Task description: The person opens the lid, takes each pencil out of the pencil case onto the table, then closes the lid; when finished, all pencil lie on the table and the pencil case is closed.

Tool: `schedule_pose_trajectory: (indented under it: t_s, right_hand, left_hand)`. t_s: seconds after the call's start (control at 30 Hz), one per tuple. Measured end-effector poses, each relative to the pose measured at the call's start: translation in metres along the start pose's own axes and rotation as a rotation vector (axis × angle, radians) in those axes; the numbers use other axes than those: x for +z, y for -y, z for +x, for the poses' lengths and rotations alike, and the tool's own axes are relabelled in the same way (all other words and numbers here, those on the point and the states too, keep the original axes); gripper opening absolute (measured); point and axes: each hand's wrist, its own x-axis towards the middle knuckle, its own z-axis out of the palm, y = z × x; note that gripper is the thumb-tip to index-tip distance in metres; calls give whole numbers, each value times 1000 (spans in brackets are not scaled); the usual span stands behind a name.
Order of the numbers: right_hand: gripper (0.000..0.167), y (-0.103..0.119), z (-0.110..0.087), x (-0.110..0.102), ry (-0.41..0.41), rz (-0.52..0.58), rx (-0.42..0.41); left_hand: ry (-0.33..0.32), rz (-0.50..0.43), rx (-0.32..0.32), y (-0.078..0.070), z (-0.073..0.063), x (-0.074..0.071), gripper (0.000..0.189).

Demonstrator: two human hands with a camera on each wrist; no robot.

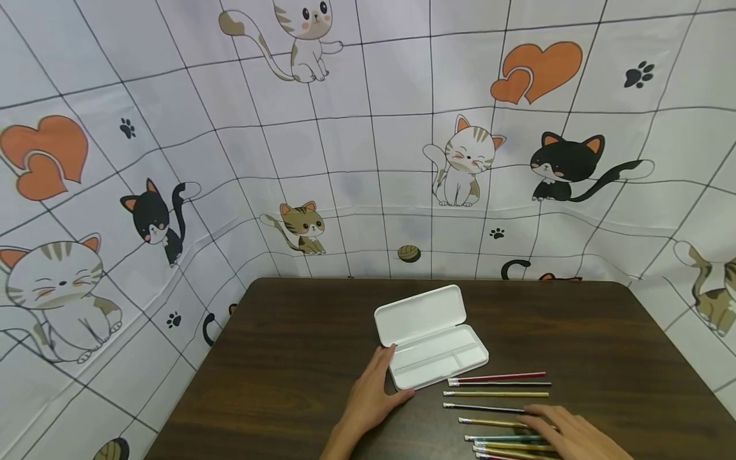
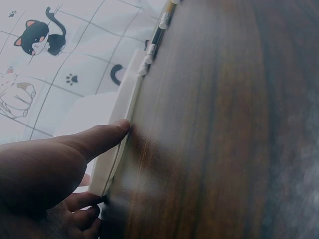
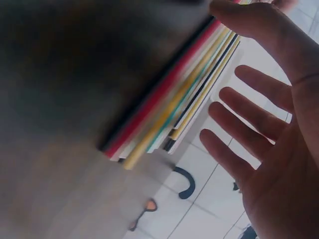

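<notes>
A white pencil case (image 1: 420,317) lies open on the dark wooden table, its lid tipped back and its tray bare inside. My left hand (image 1: 369,397) grips the case at its left end; in the left wrist view the thumb (image 2: 107,135) presses the front side and the fingers curl at the end. Right of the case, several pencils lie roughly side by side, erasers to the left. My right hand (image 1: 575,433) is over their right ends, fingertips at a dark pencil (image 1: 483,407). In the right wrist view its fingers (image 3: 249,109) are extended and spread beside the pencils (image 3: 174,102).
A red pencil (image 1: 500,377) and a black one lie close to the case's front right corner. Nearer the front, more pencils (image 1: 512,446) are bunched, partly under the right hand. A white cat-print sheet (image 1: 345,147) hangs around the table (image 1: 287,345).
</notes>
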Motion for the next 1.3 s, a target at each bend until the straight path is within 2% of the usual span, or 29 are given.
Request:
schedule_pose_trajectory:
  t_s: [0.3, 0.4, 0.47, 0.53, 0.67, 0.8, 0.93, 1.03, 1.13, 1.3]
  right_hand:
    - [73, 4, 21, -9, 34, 17, -5]
    - [78, 8, 28, -14, 68, 24, 46]
    - [76, 9, 34, -19, 92, 46, 77]
    - [72, 11, 44, -25, 83, 54, 98]
    - [60, 5, 81, -39, -41, 35, 107]
    - [50, -15, 127, -50, -99, 47, 132]
    - [43, -36, 173, -44, -89, 60, 145]
    - [44, -48, 199, -33, -71, 59, 145]
    - [44, -57, 216, -22, -48, 50, 137]
    - [39, -65, 232, -12, -30, 23, 138]
  left_hand:
    - [-7, 6, 5, 1, 1, 1, 91]
    - [-9, 6, 5, 0, 2, 0, 92]
    - [-3, 2, 1, -1, 3, -1, 92]
    - [4, 2, -3, 0, 2, -1, 93]
    - [-2, -2, -1, 0, 1, -1, 92]
    - [-11, -2, -2, -1, 0, 1, 92]
    - [-13, -15, -10, 1, -5, 5, 92]
    - [-18, -27, -11, 1, -8, 6, 92]
    - [-19, -40, -9, 1, -9, 5, 92]
    - [-16, -71, -8, 2, -5, -2, 94]
